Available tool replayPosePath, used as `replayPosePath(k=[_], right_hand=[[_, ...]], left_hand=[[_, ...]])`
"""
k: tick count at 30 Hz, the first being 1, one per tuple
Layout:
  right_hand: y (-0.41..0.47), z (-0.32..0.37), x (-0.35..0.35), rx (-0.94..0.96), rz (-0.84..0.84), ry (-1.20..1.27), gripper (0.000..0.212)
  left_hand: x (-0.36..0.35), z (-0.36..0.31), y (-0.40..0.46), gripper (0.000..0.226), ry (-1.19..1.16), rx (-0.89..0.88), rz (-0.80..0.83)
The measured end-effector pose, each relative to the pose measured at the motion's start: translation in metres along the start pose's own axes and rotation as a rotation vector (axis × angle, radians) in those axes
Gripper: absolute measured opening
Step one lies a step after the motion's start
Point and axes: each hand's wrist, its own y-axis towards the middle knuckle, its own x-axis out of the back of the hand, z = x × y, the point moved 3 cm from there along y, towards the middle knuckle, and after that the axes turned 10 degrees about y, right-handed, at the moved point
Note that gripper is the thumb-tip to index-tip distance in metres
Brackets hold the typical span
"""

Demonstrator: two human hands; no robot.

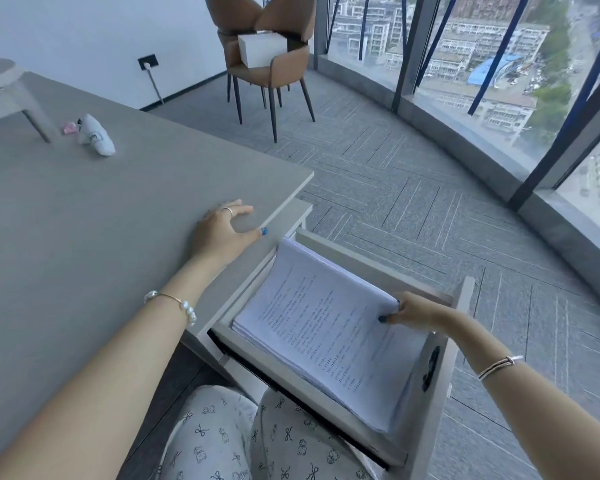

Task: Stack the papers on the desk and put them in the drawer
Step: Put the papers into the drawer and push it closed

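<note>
A thick stack of printed white papers (pixel 319 327) lies inside the pulled-out grey drawer (pixel 440 368) below the desk's right edge. My right hand (pixel 420 311) grips the stack's right edge, thumb on top, and that edge is lifted slightly above the drawer. My left hand (pixel 222 230) rests flat on the grey desk (pixel 84 220) near its right corner, fingers spread, holding nothing.
A small white object and a pink one (pixel 92 133) lie at the far part of the desk. A brown chair (pixel 267 60) carrying a white box stands across the carpet. Floor-to-ceiling windows curve along the right. My knees sit under the drawer.
</note>
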Motion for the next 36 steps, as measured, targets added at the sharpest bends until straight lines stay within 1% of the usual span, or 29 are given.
replayPosePath(k=[1,3,4,5,6,7,9,13,15,17,21,25,33,36], right_hand=[[0.001,-0.002,-0.003,-0.011,0.018,-0.009,0.029],[0.005,-0.009,-0.008,-0.031,0.034,-0.076,0.065],[0.005,-0.011,-0.01,-0.04,0.004,-0.104,0.082],[0.004,-0.012,-0.01,-0.041,-0.058,-0.14,0.091],[0.004,-0.014,-0.009,-0.023,-0.137,-0.184,0.094],[0.001,-0.014,-0.008,0.005,-0.214,-0.232,0.092],[-0.01,-0.015,-0.006,0.071,-0.348,-0.293,0.081],[-0.042,-0.025,-0.007,0.245,-0.603,-0.248,0.041],[-0.051,-0.033,-0.014,0.305,-0.681,-0.238,0.03],[-0.053,-0.037,-0.018,0.336,-0.743,-0.231,0.025],[-0.049,-0.019,-0.019,0.391,-0.815,-0.119,0.036],[-0.037,0.0,-0.027,0.459,-0.82,-0.012,0.046],[0.003,0.053,-0.047,0.53,-0.685,-0.072,0.06],[0.017,0.067,-0.054,0.541,-0.602,-0.142,0.07]], left_hand=[[0.0,0.0,0.0,0.052,0.0,0.001,-0.003],[0.0,-0.001,0.001,0.051,-0.001,0.001,-0.005],[0.0,-0.002,0.001,0.051,-0.003,0.0,-0.004],[0.001,-0.002,0.0,0.05,-0.003,-0.001,-0.005],[0.001,-0.002,0.0,0.05,-0.004,-0.002,-0.006],[0.001,-0.003,-0.001,0.05,-0.003,-0.002,-0.006],[0.0,-0.003,-0.002,0.05,-0.001,-0.002,-0.003],[0.001,-0.003,-0.003,0.05,0.005,0.001,0.0],[0.001,-0.003,-0.003,0.05,0.012,0.003,-0.002],[0.001,-0.004,-0.004,0.05,0.007,0.009,-0.004],[0.001,-0.005,-0.004,0.049,0.007,0.02,-0.002],[0.002,-0.006,-0.004,0.048,0.019,0.022,-0.01],[0.003,-0.007,-0.005,0.047,0.041,0.026,-0.01],[0.003,-0.007,-0.005,0.047,0.04,0.027,-0.006]])
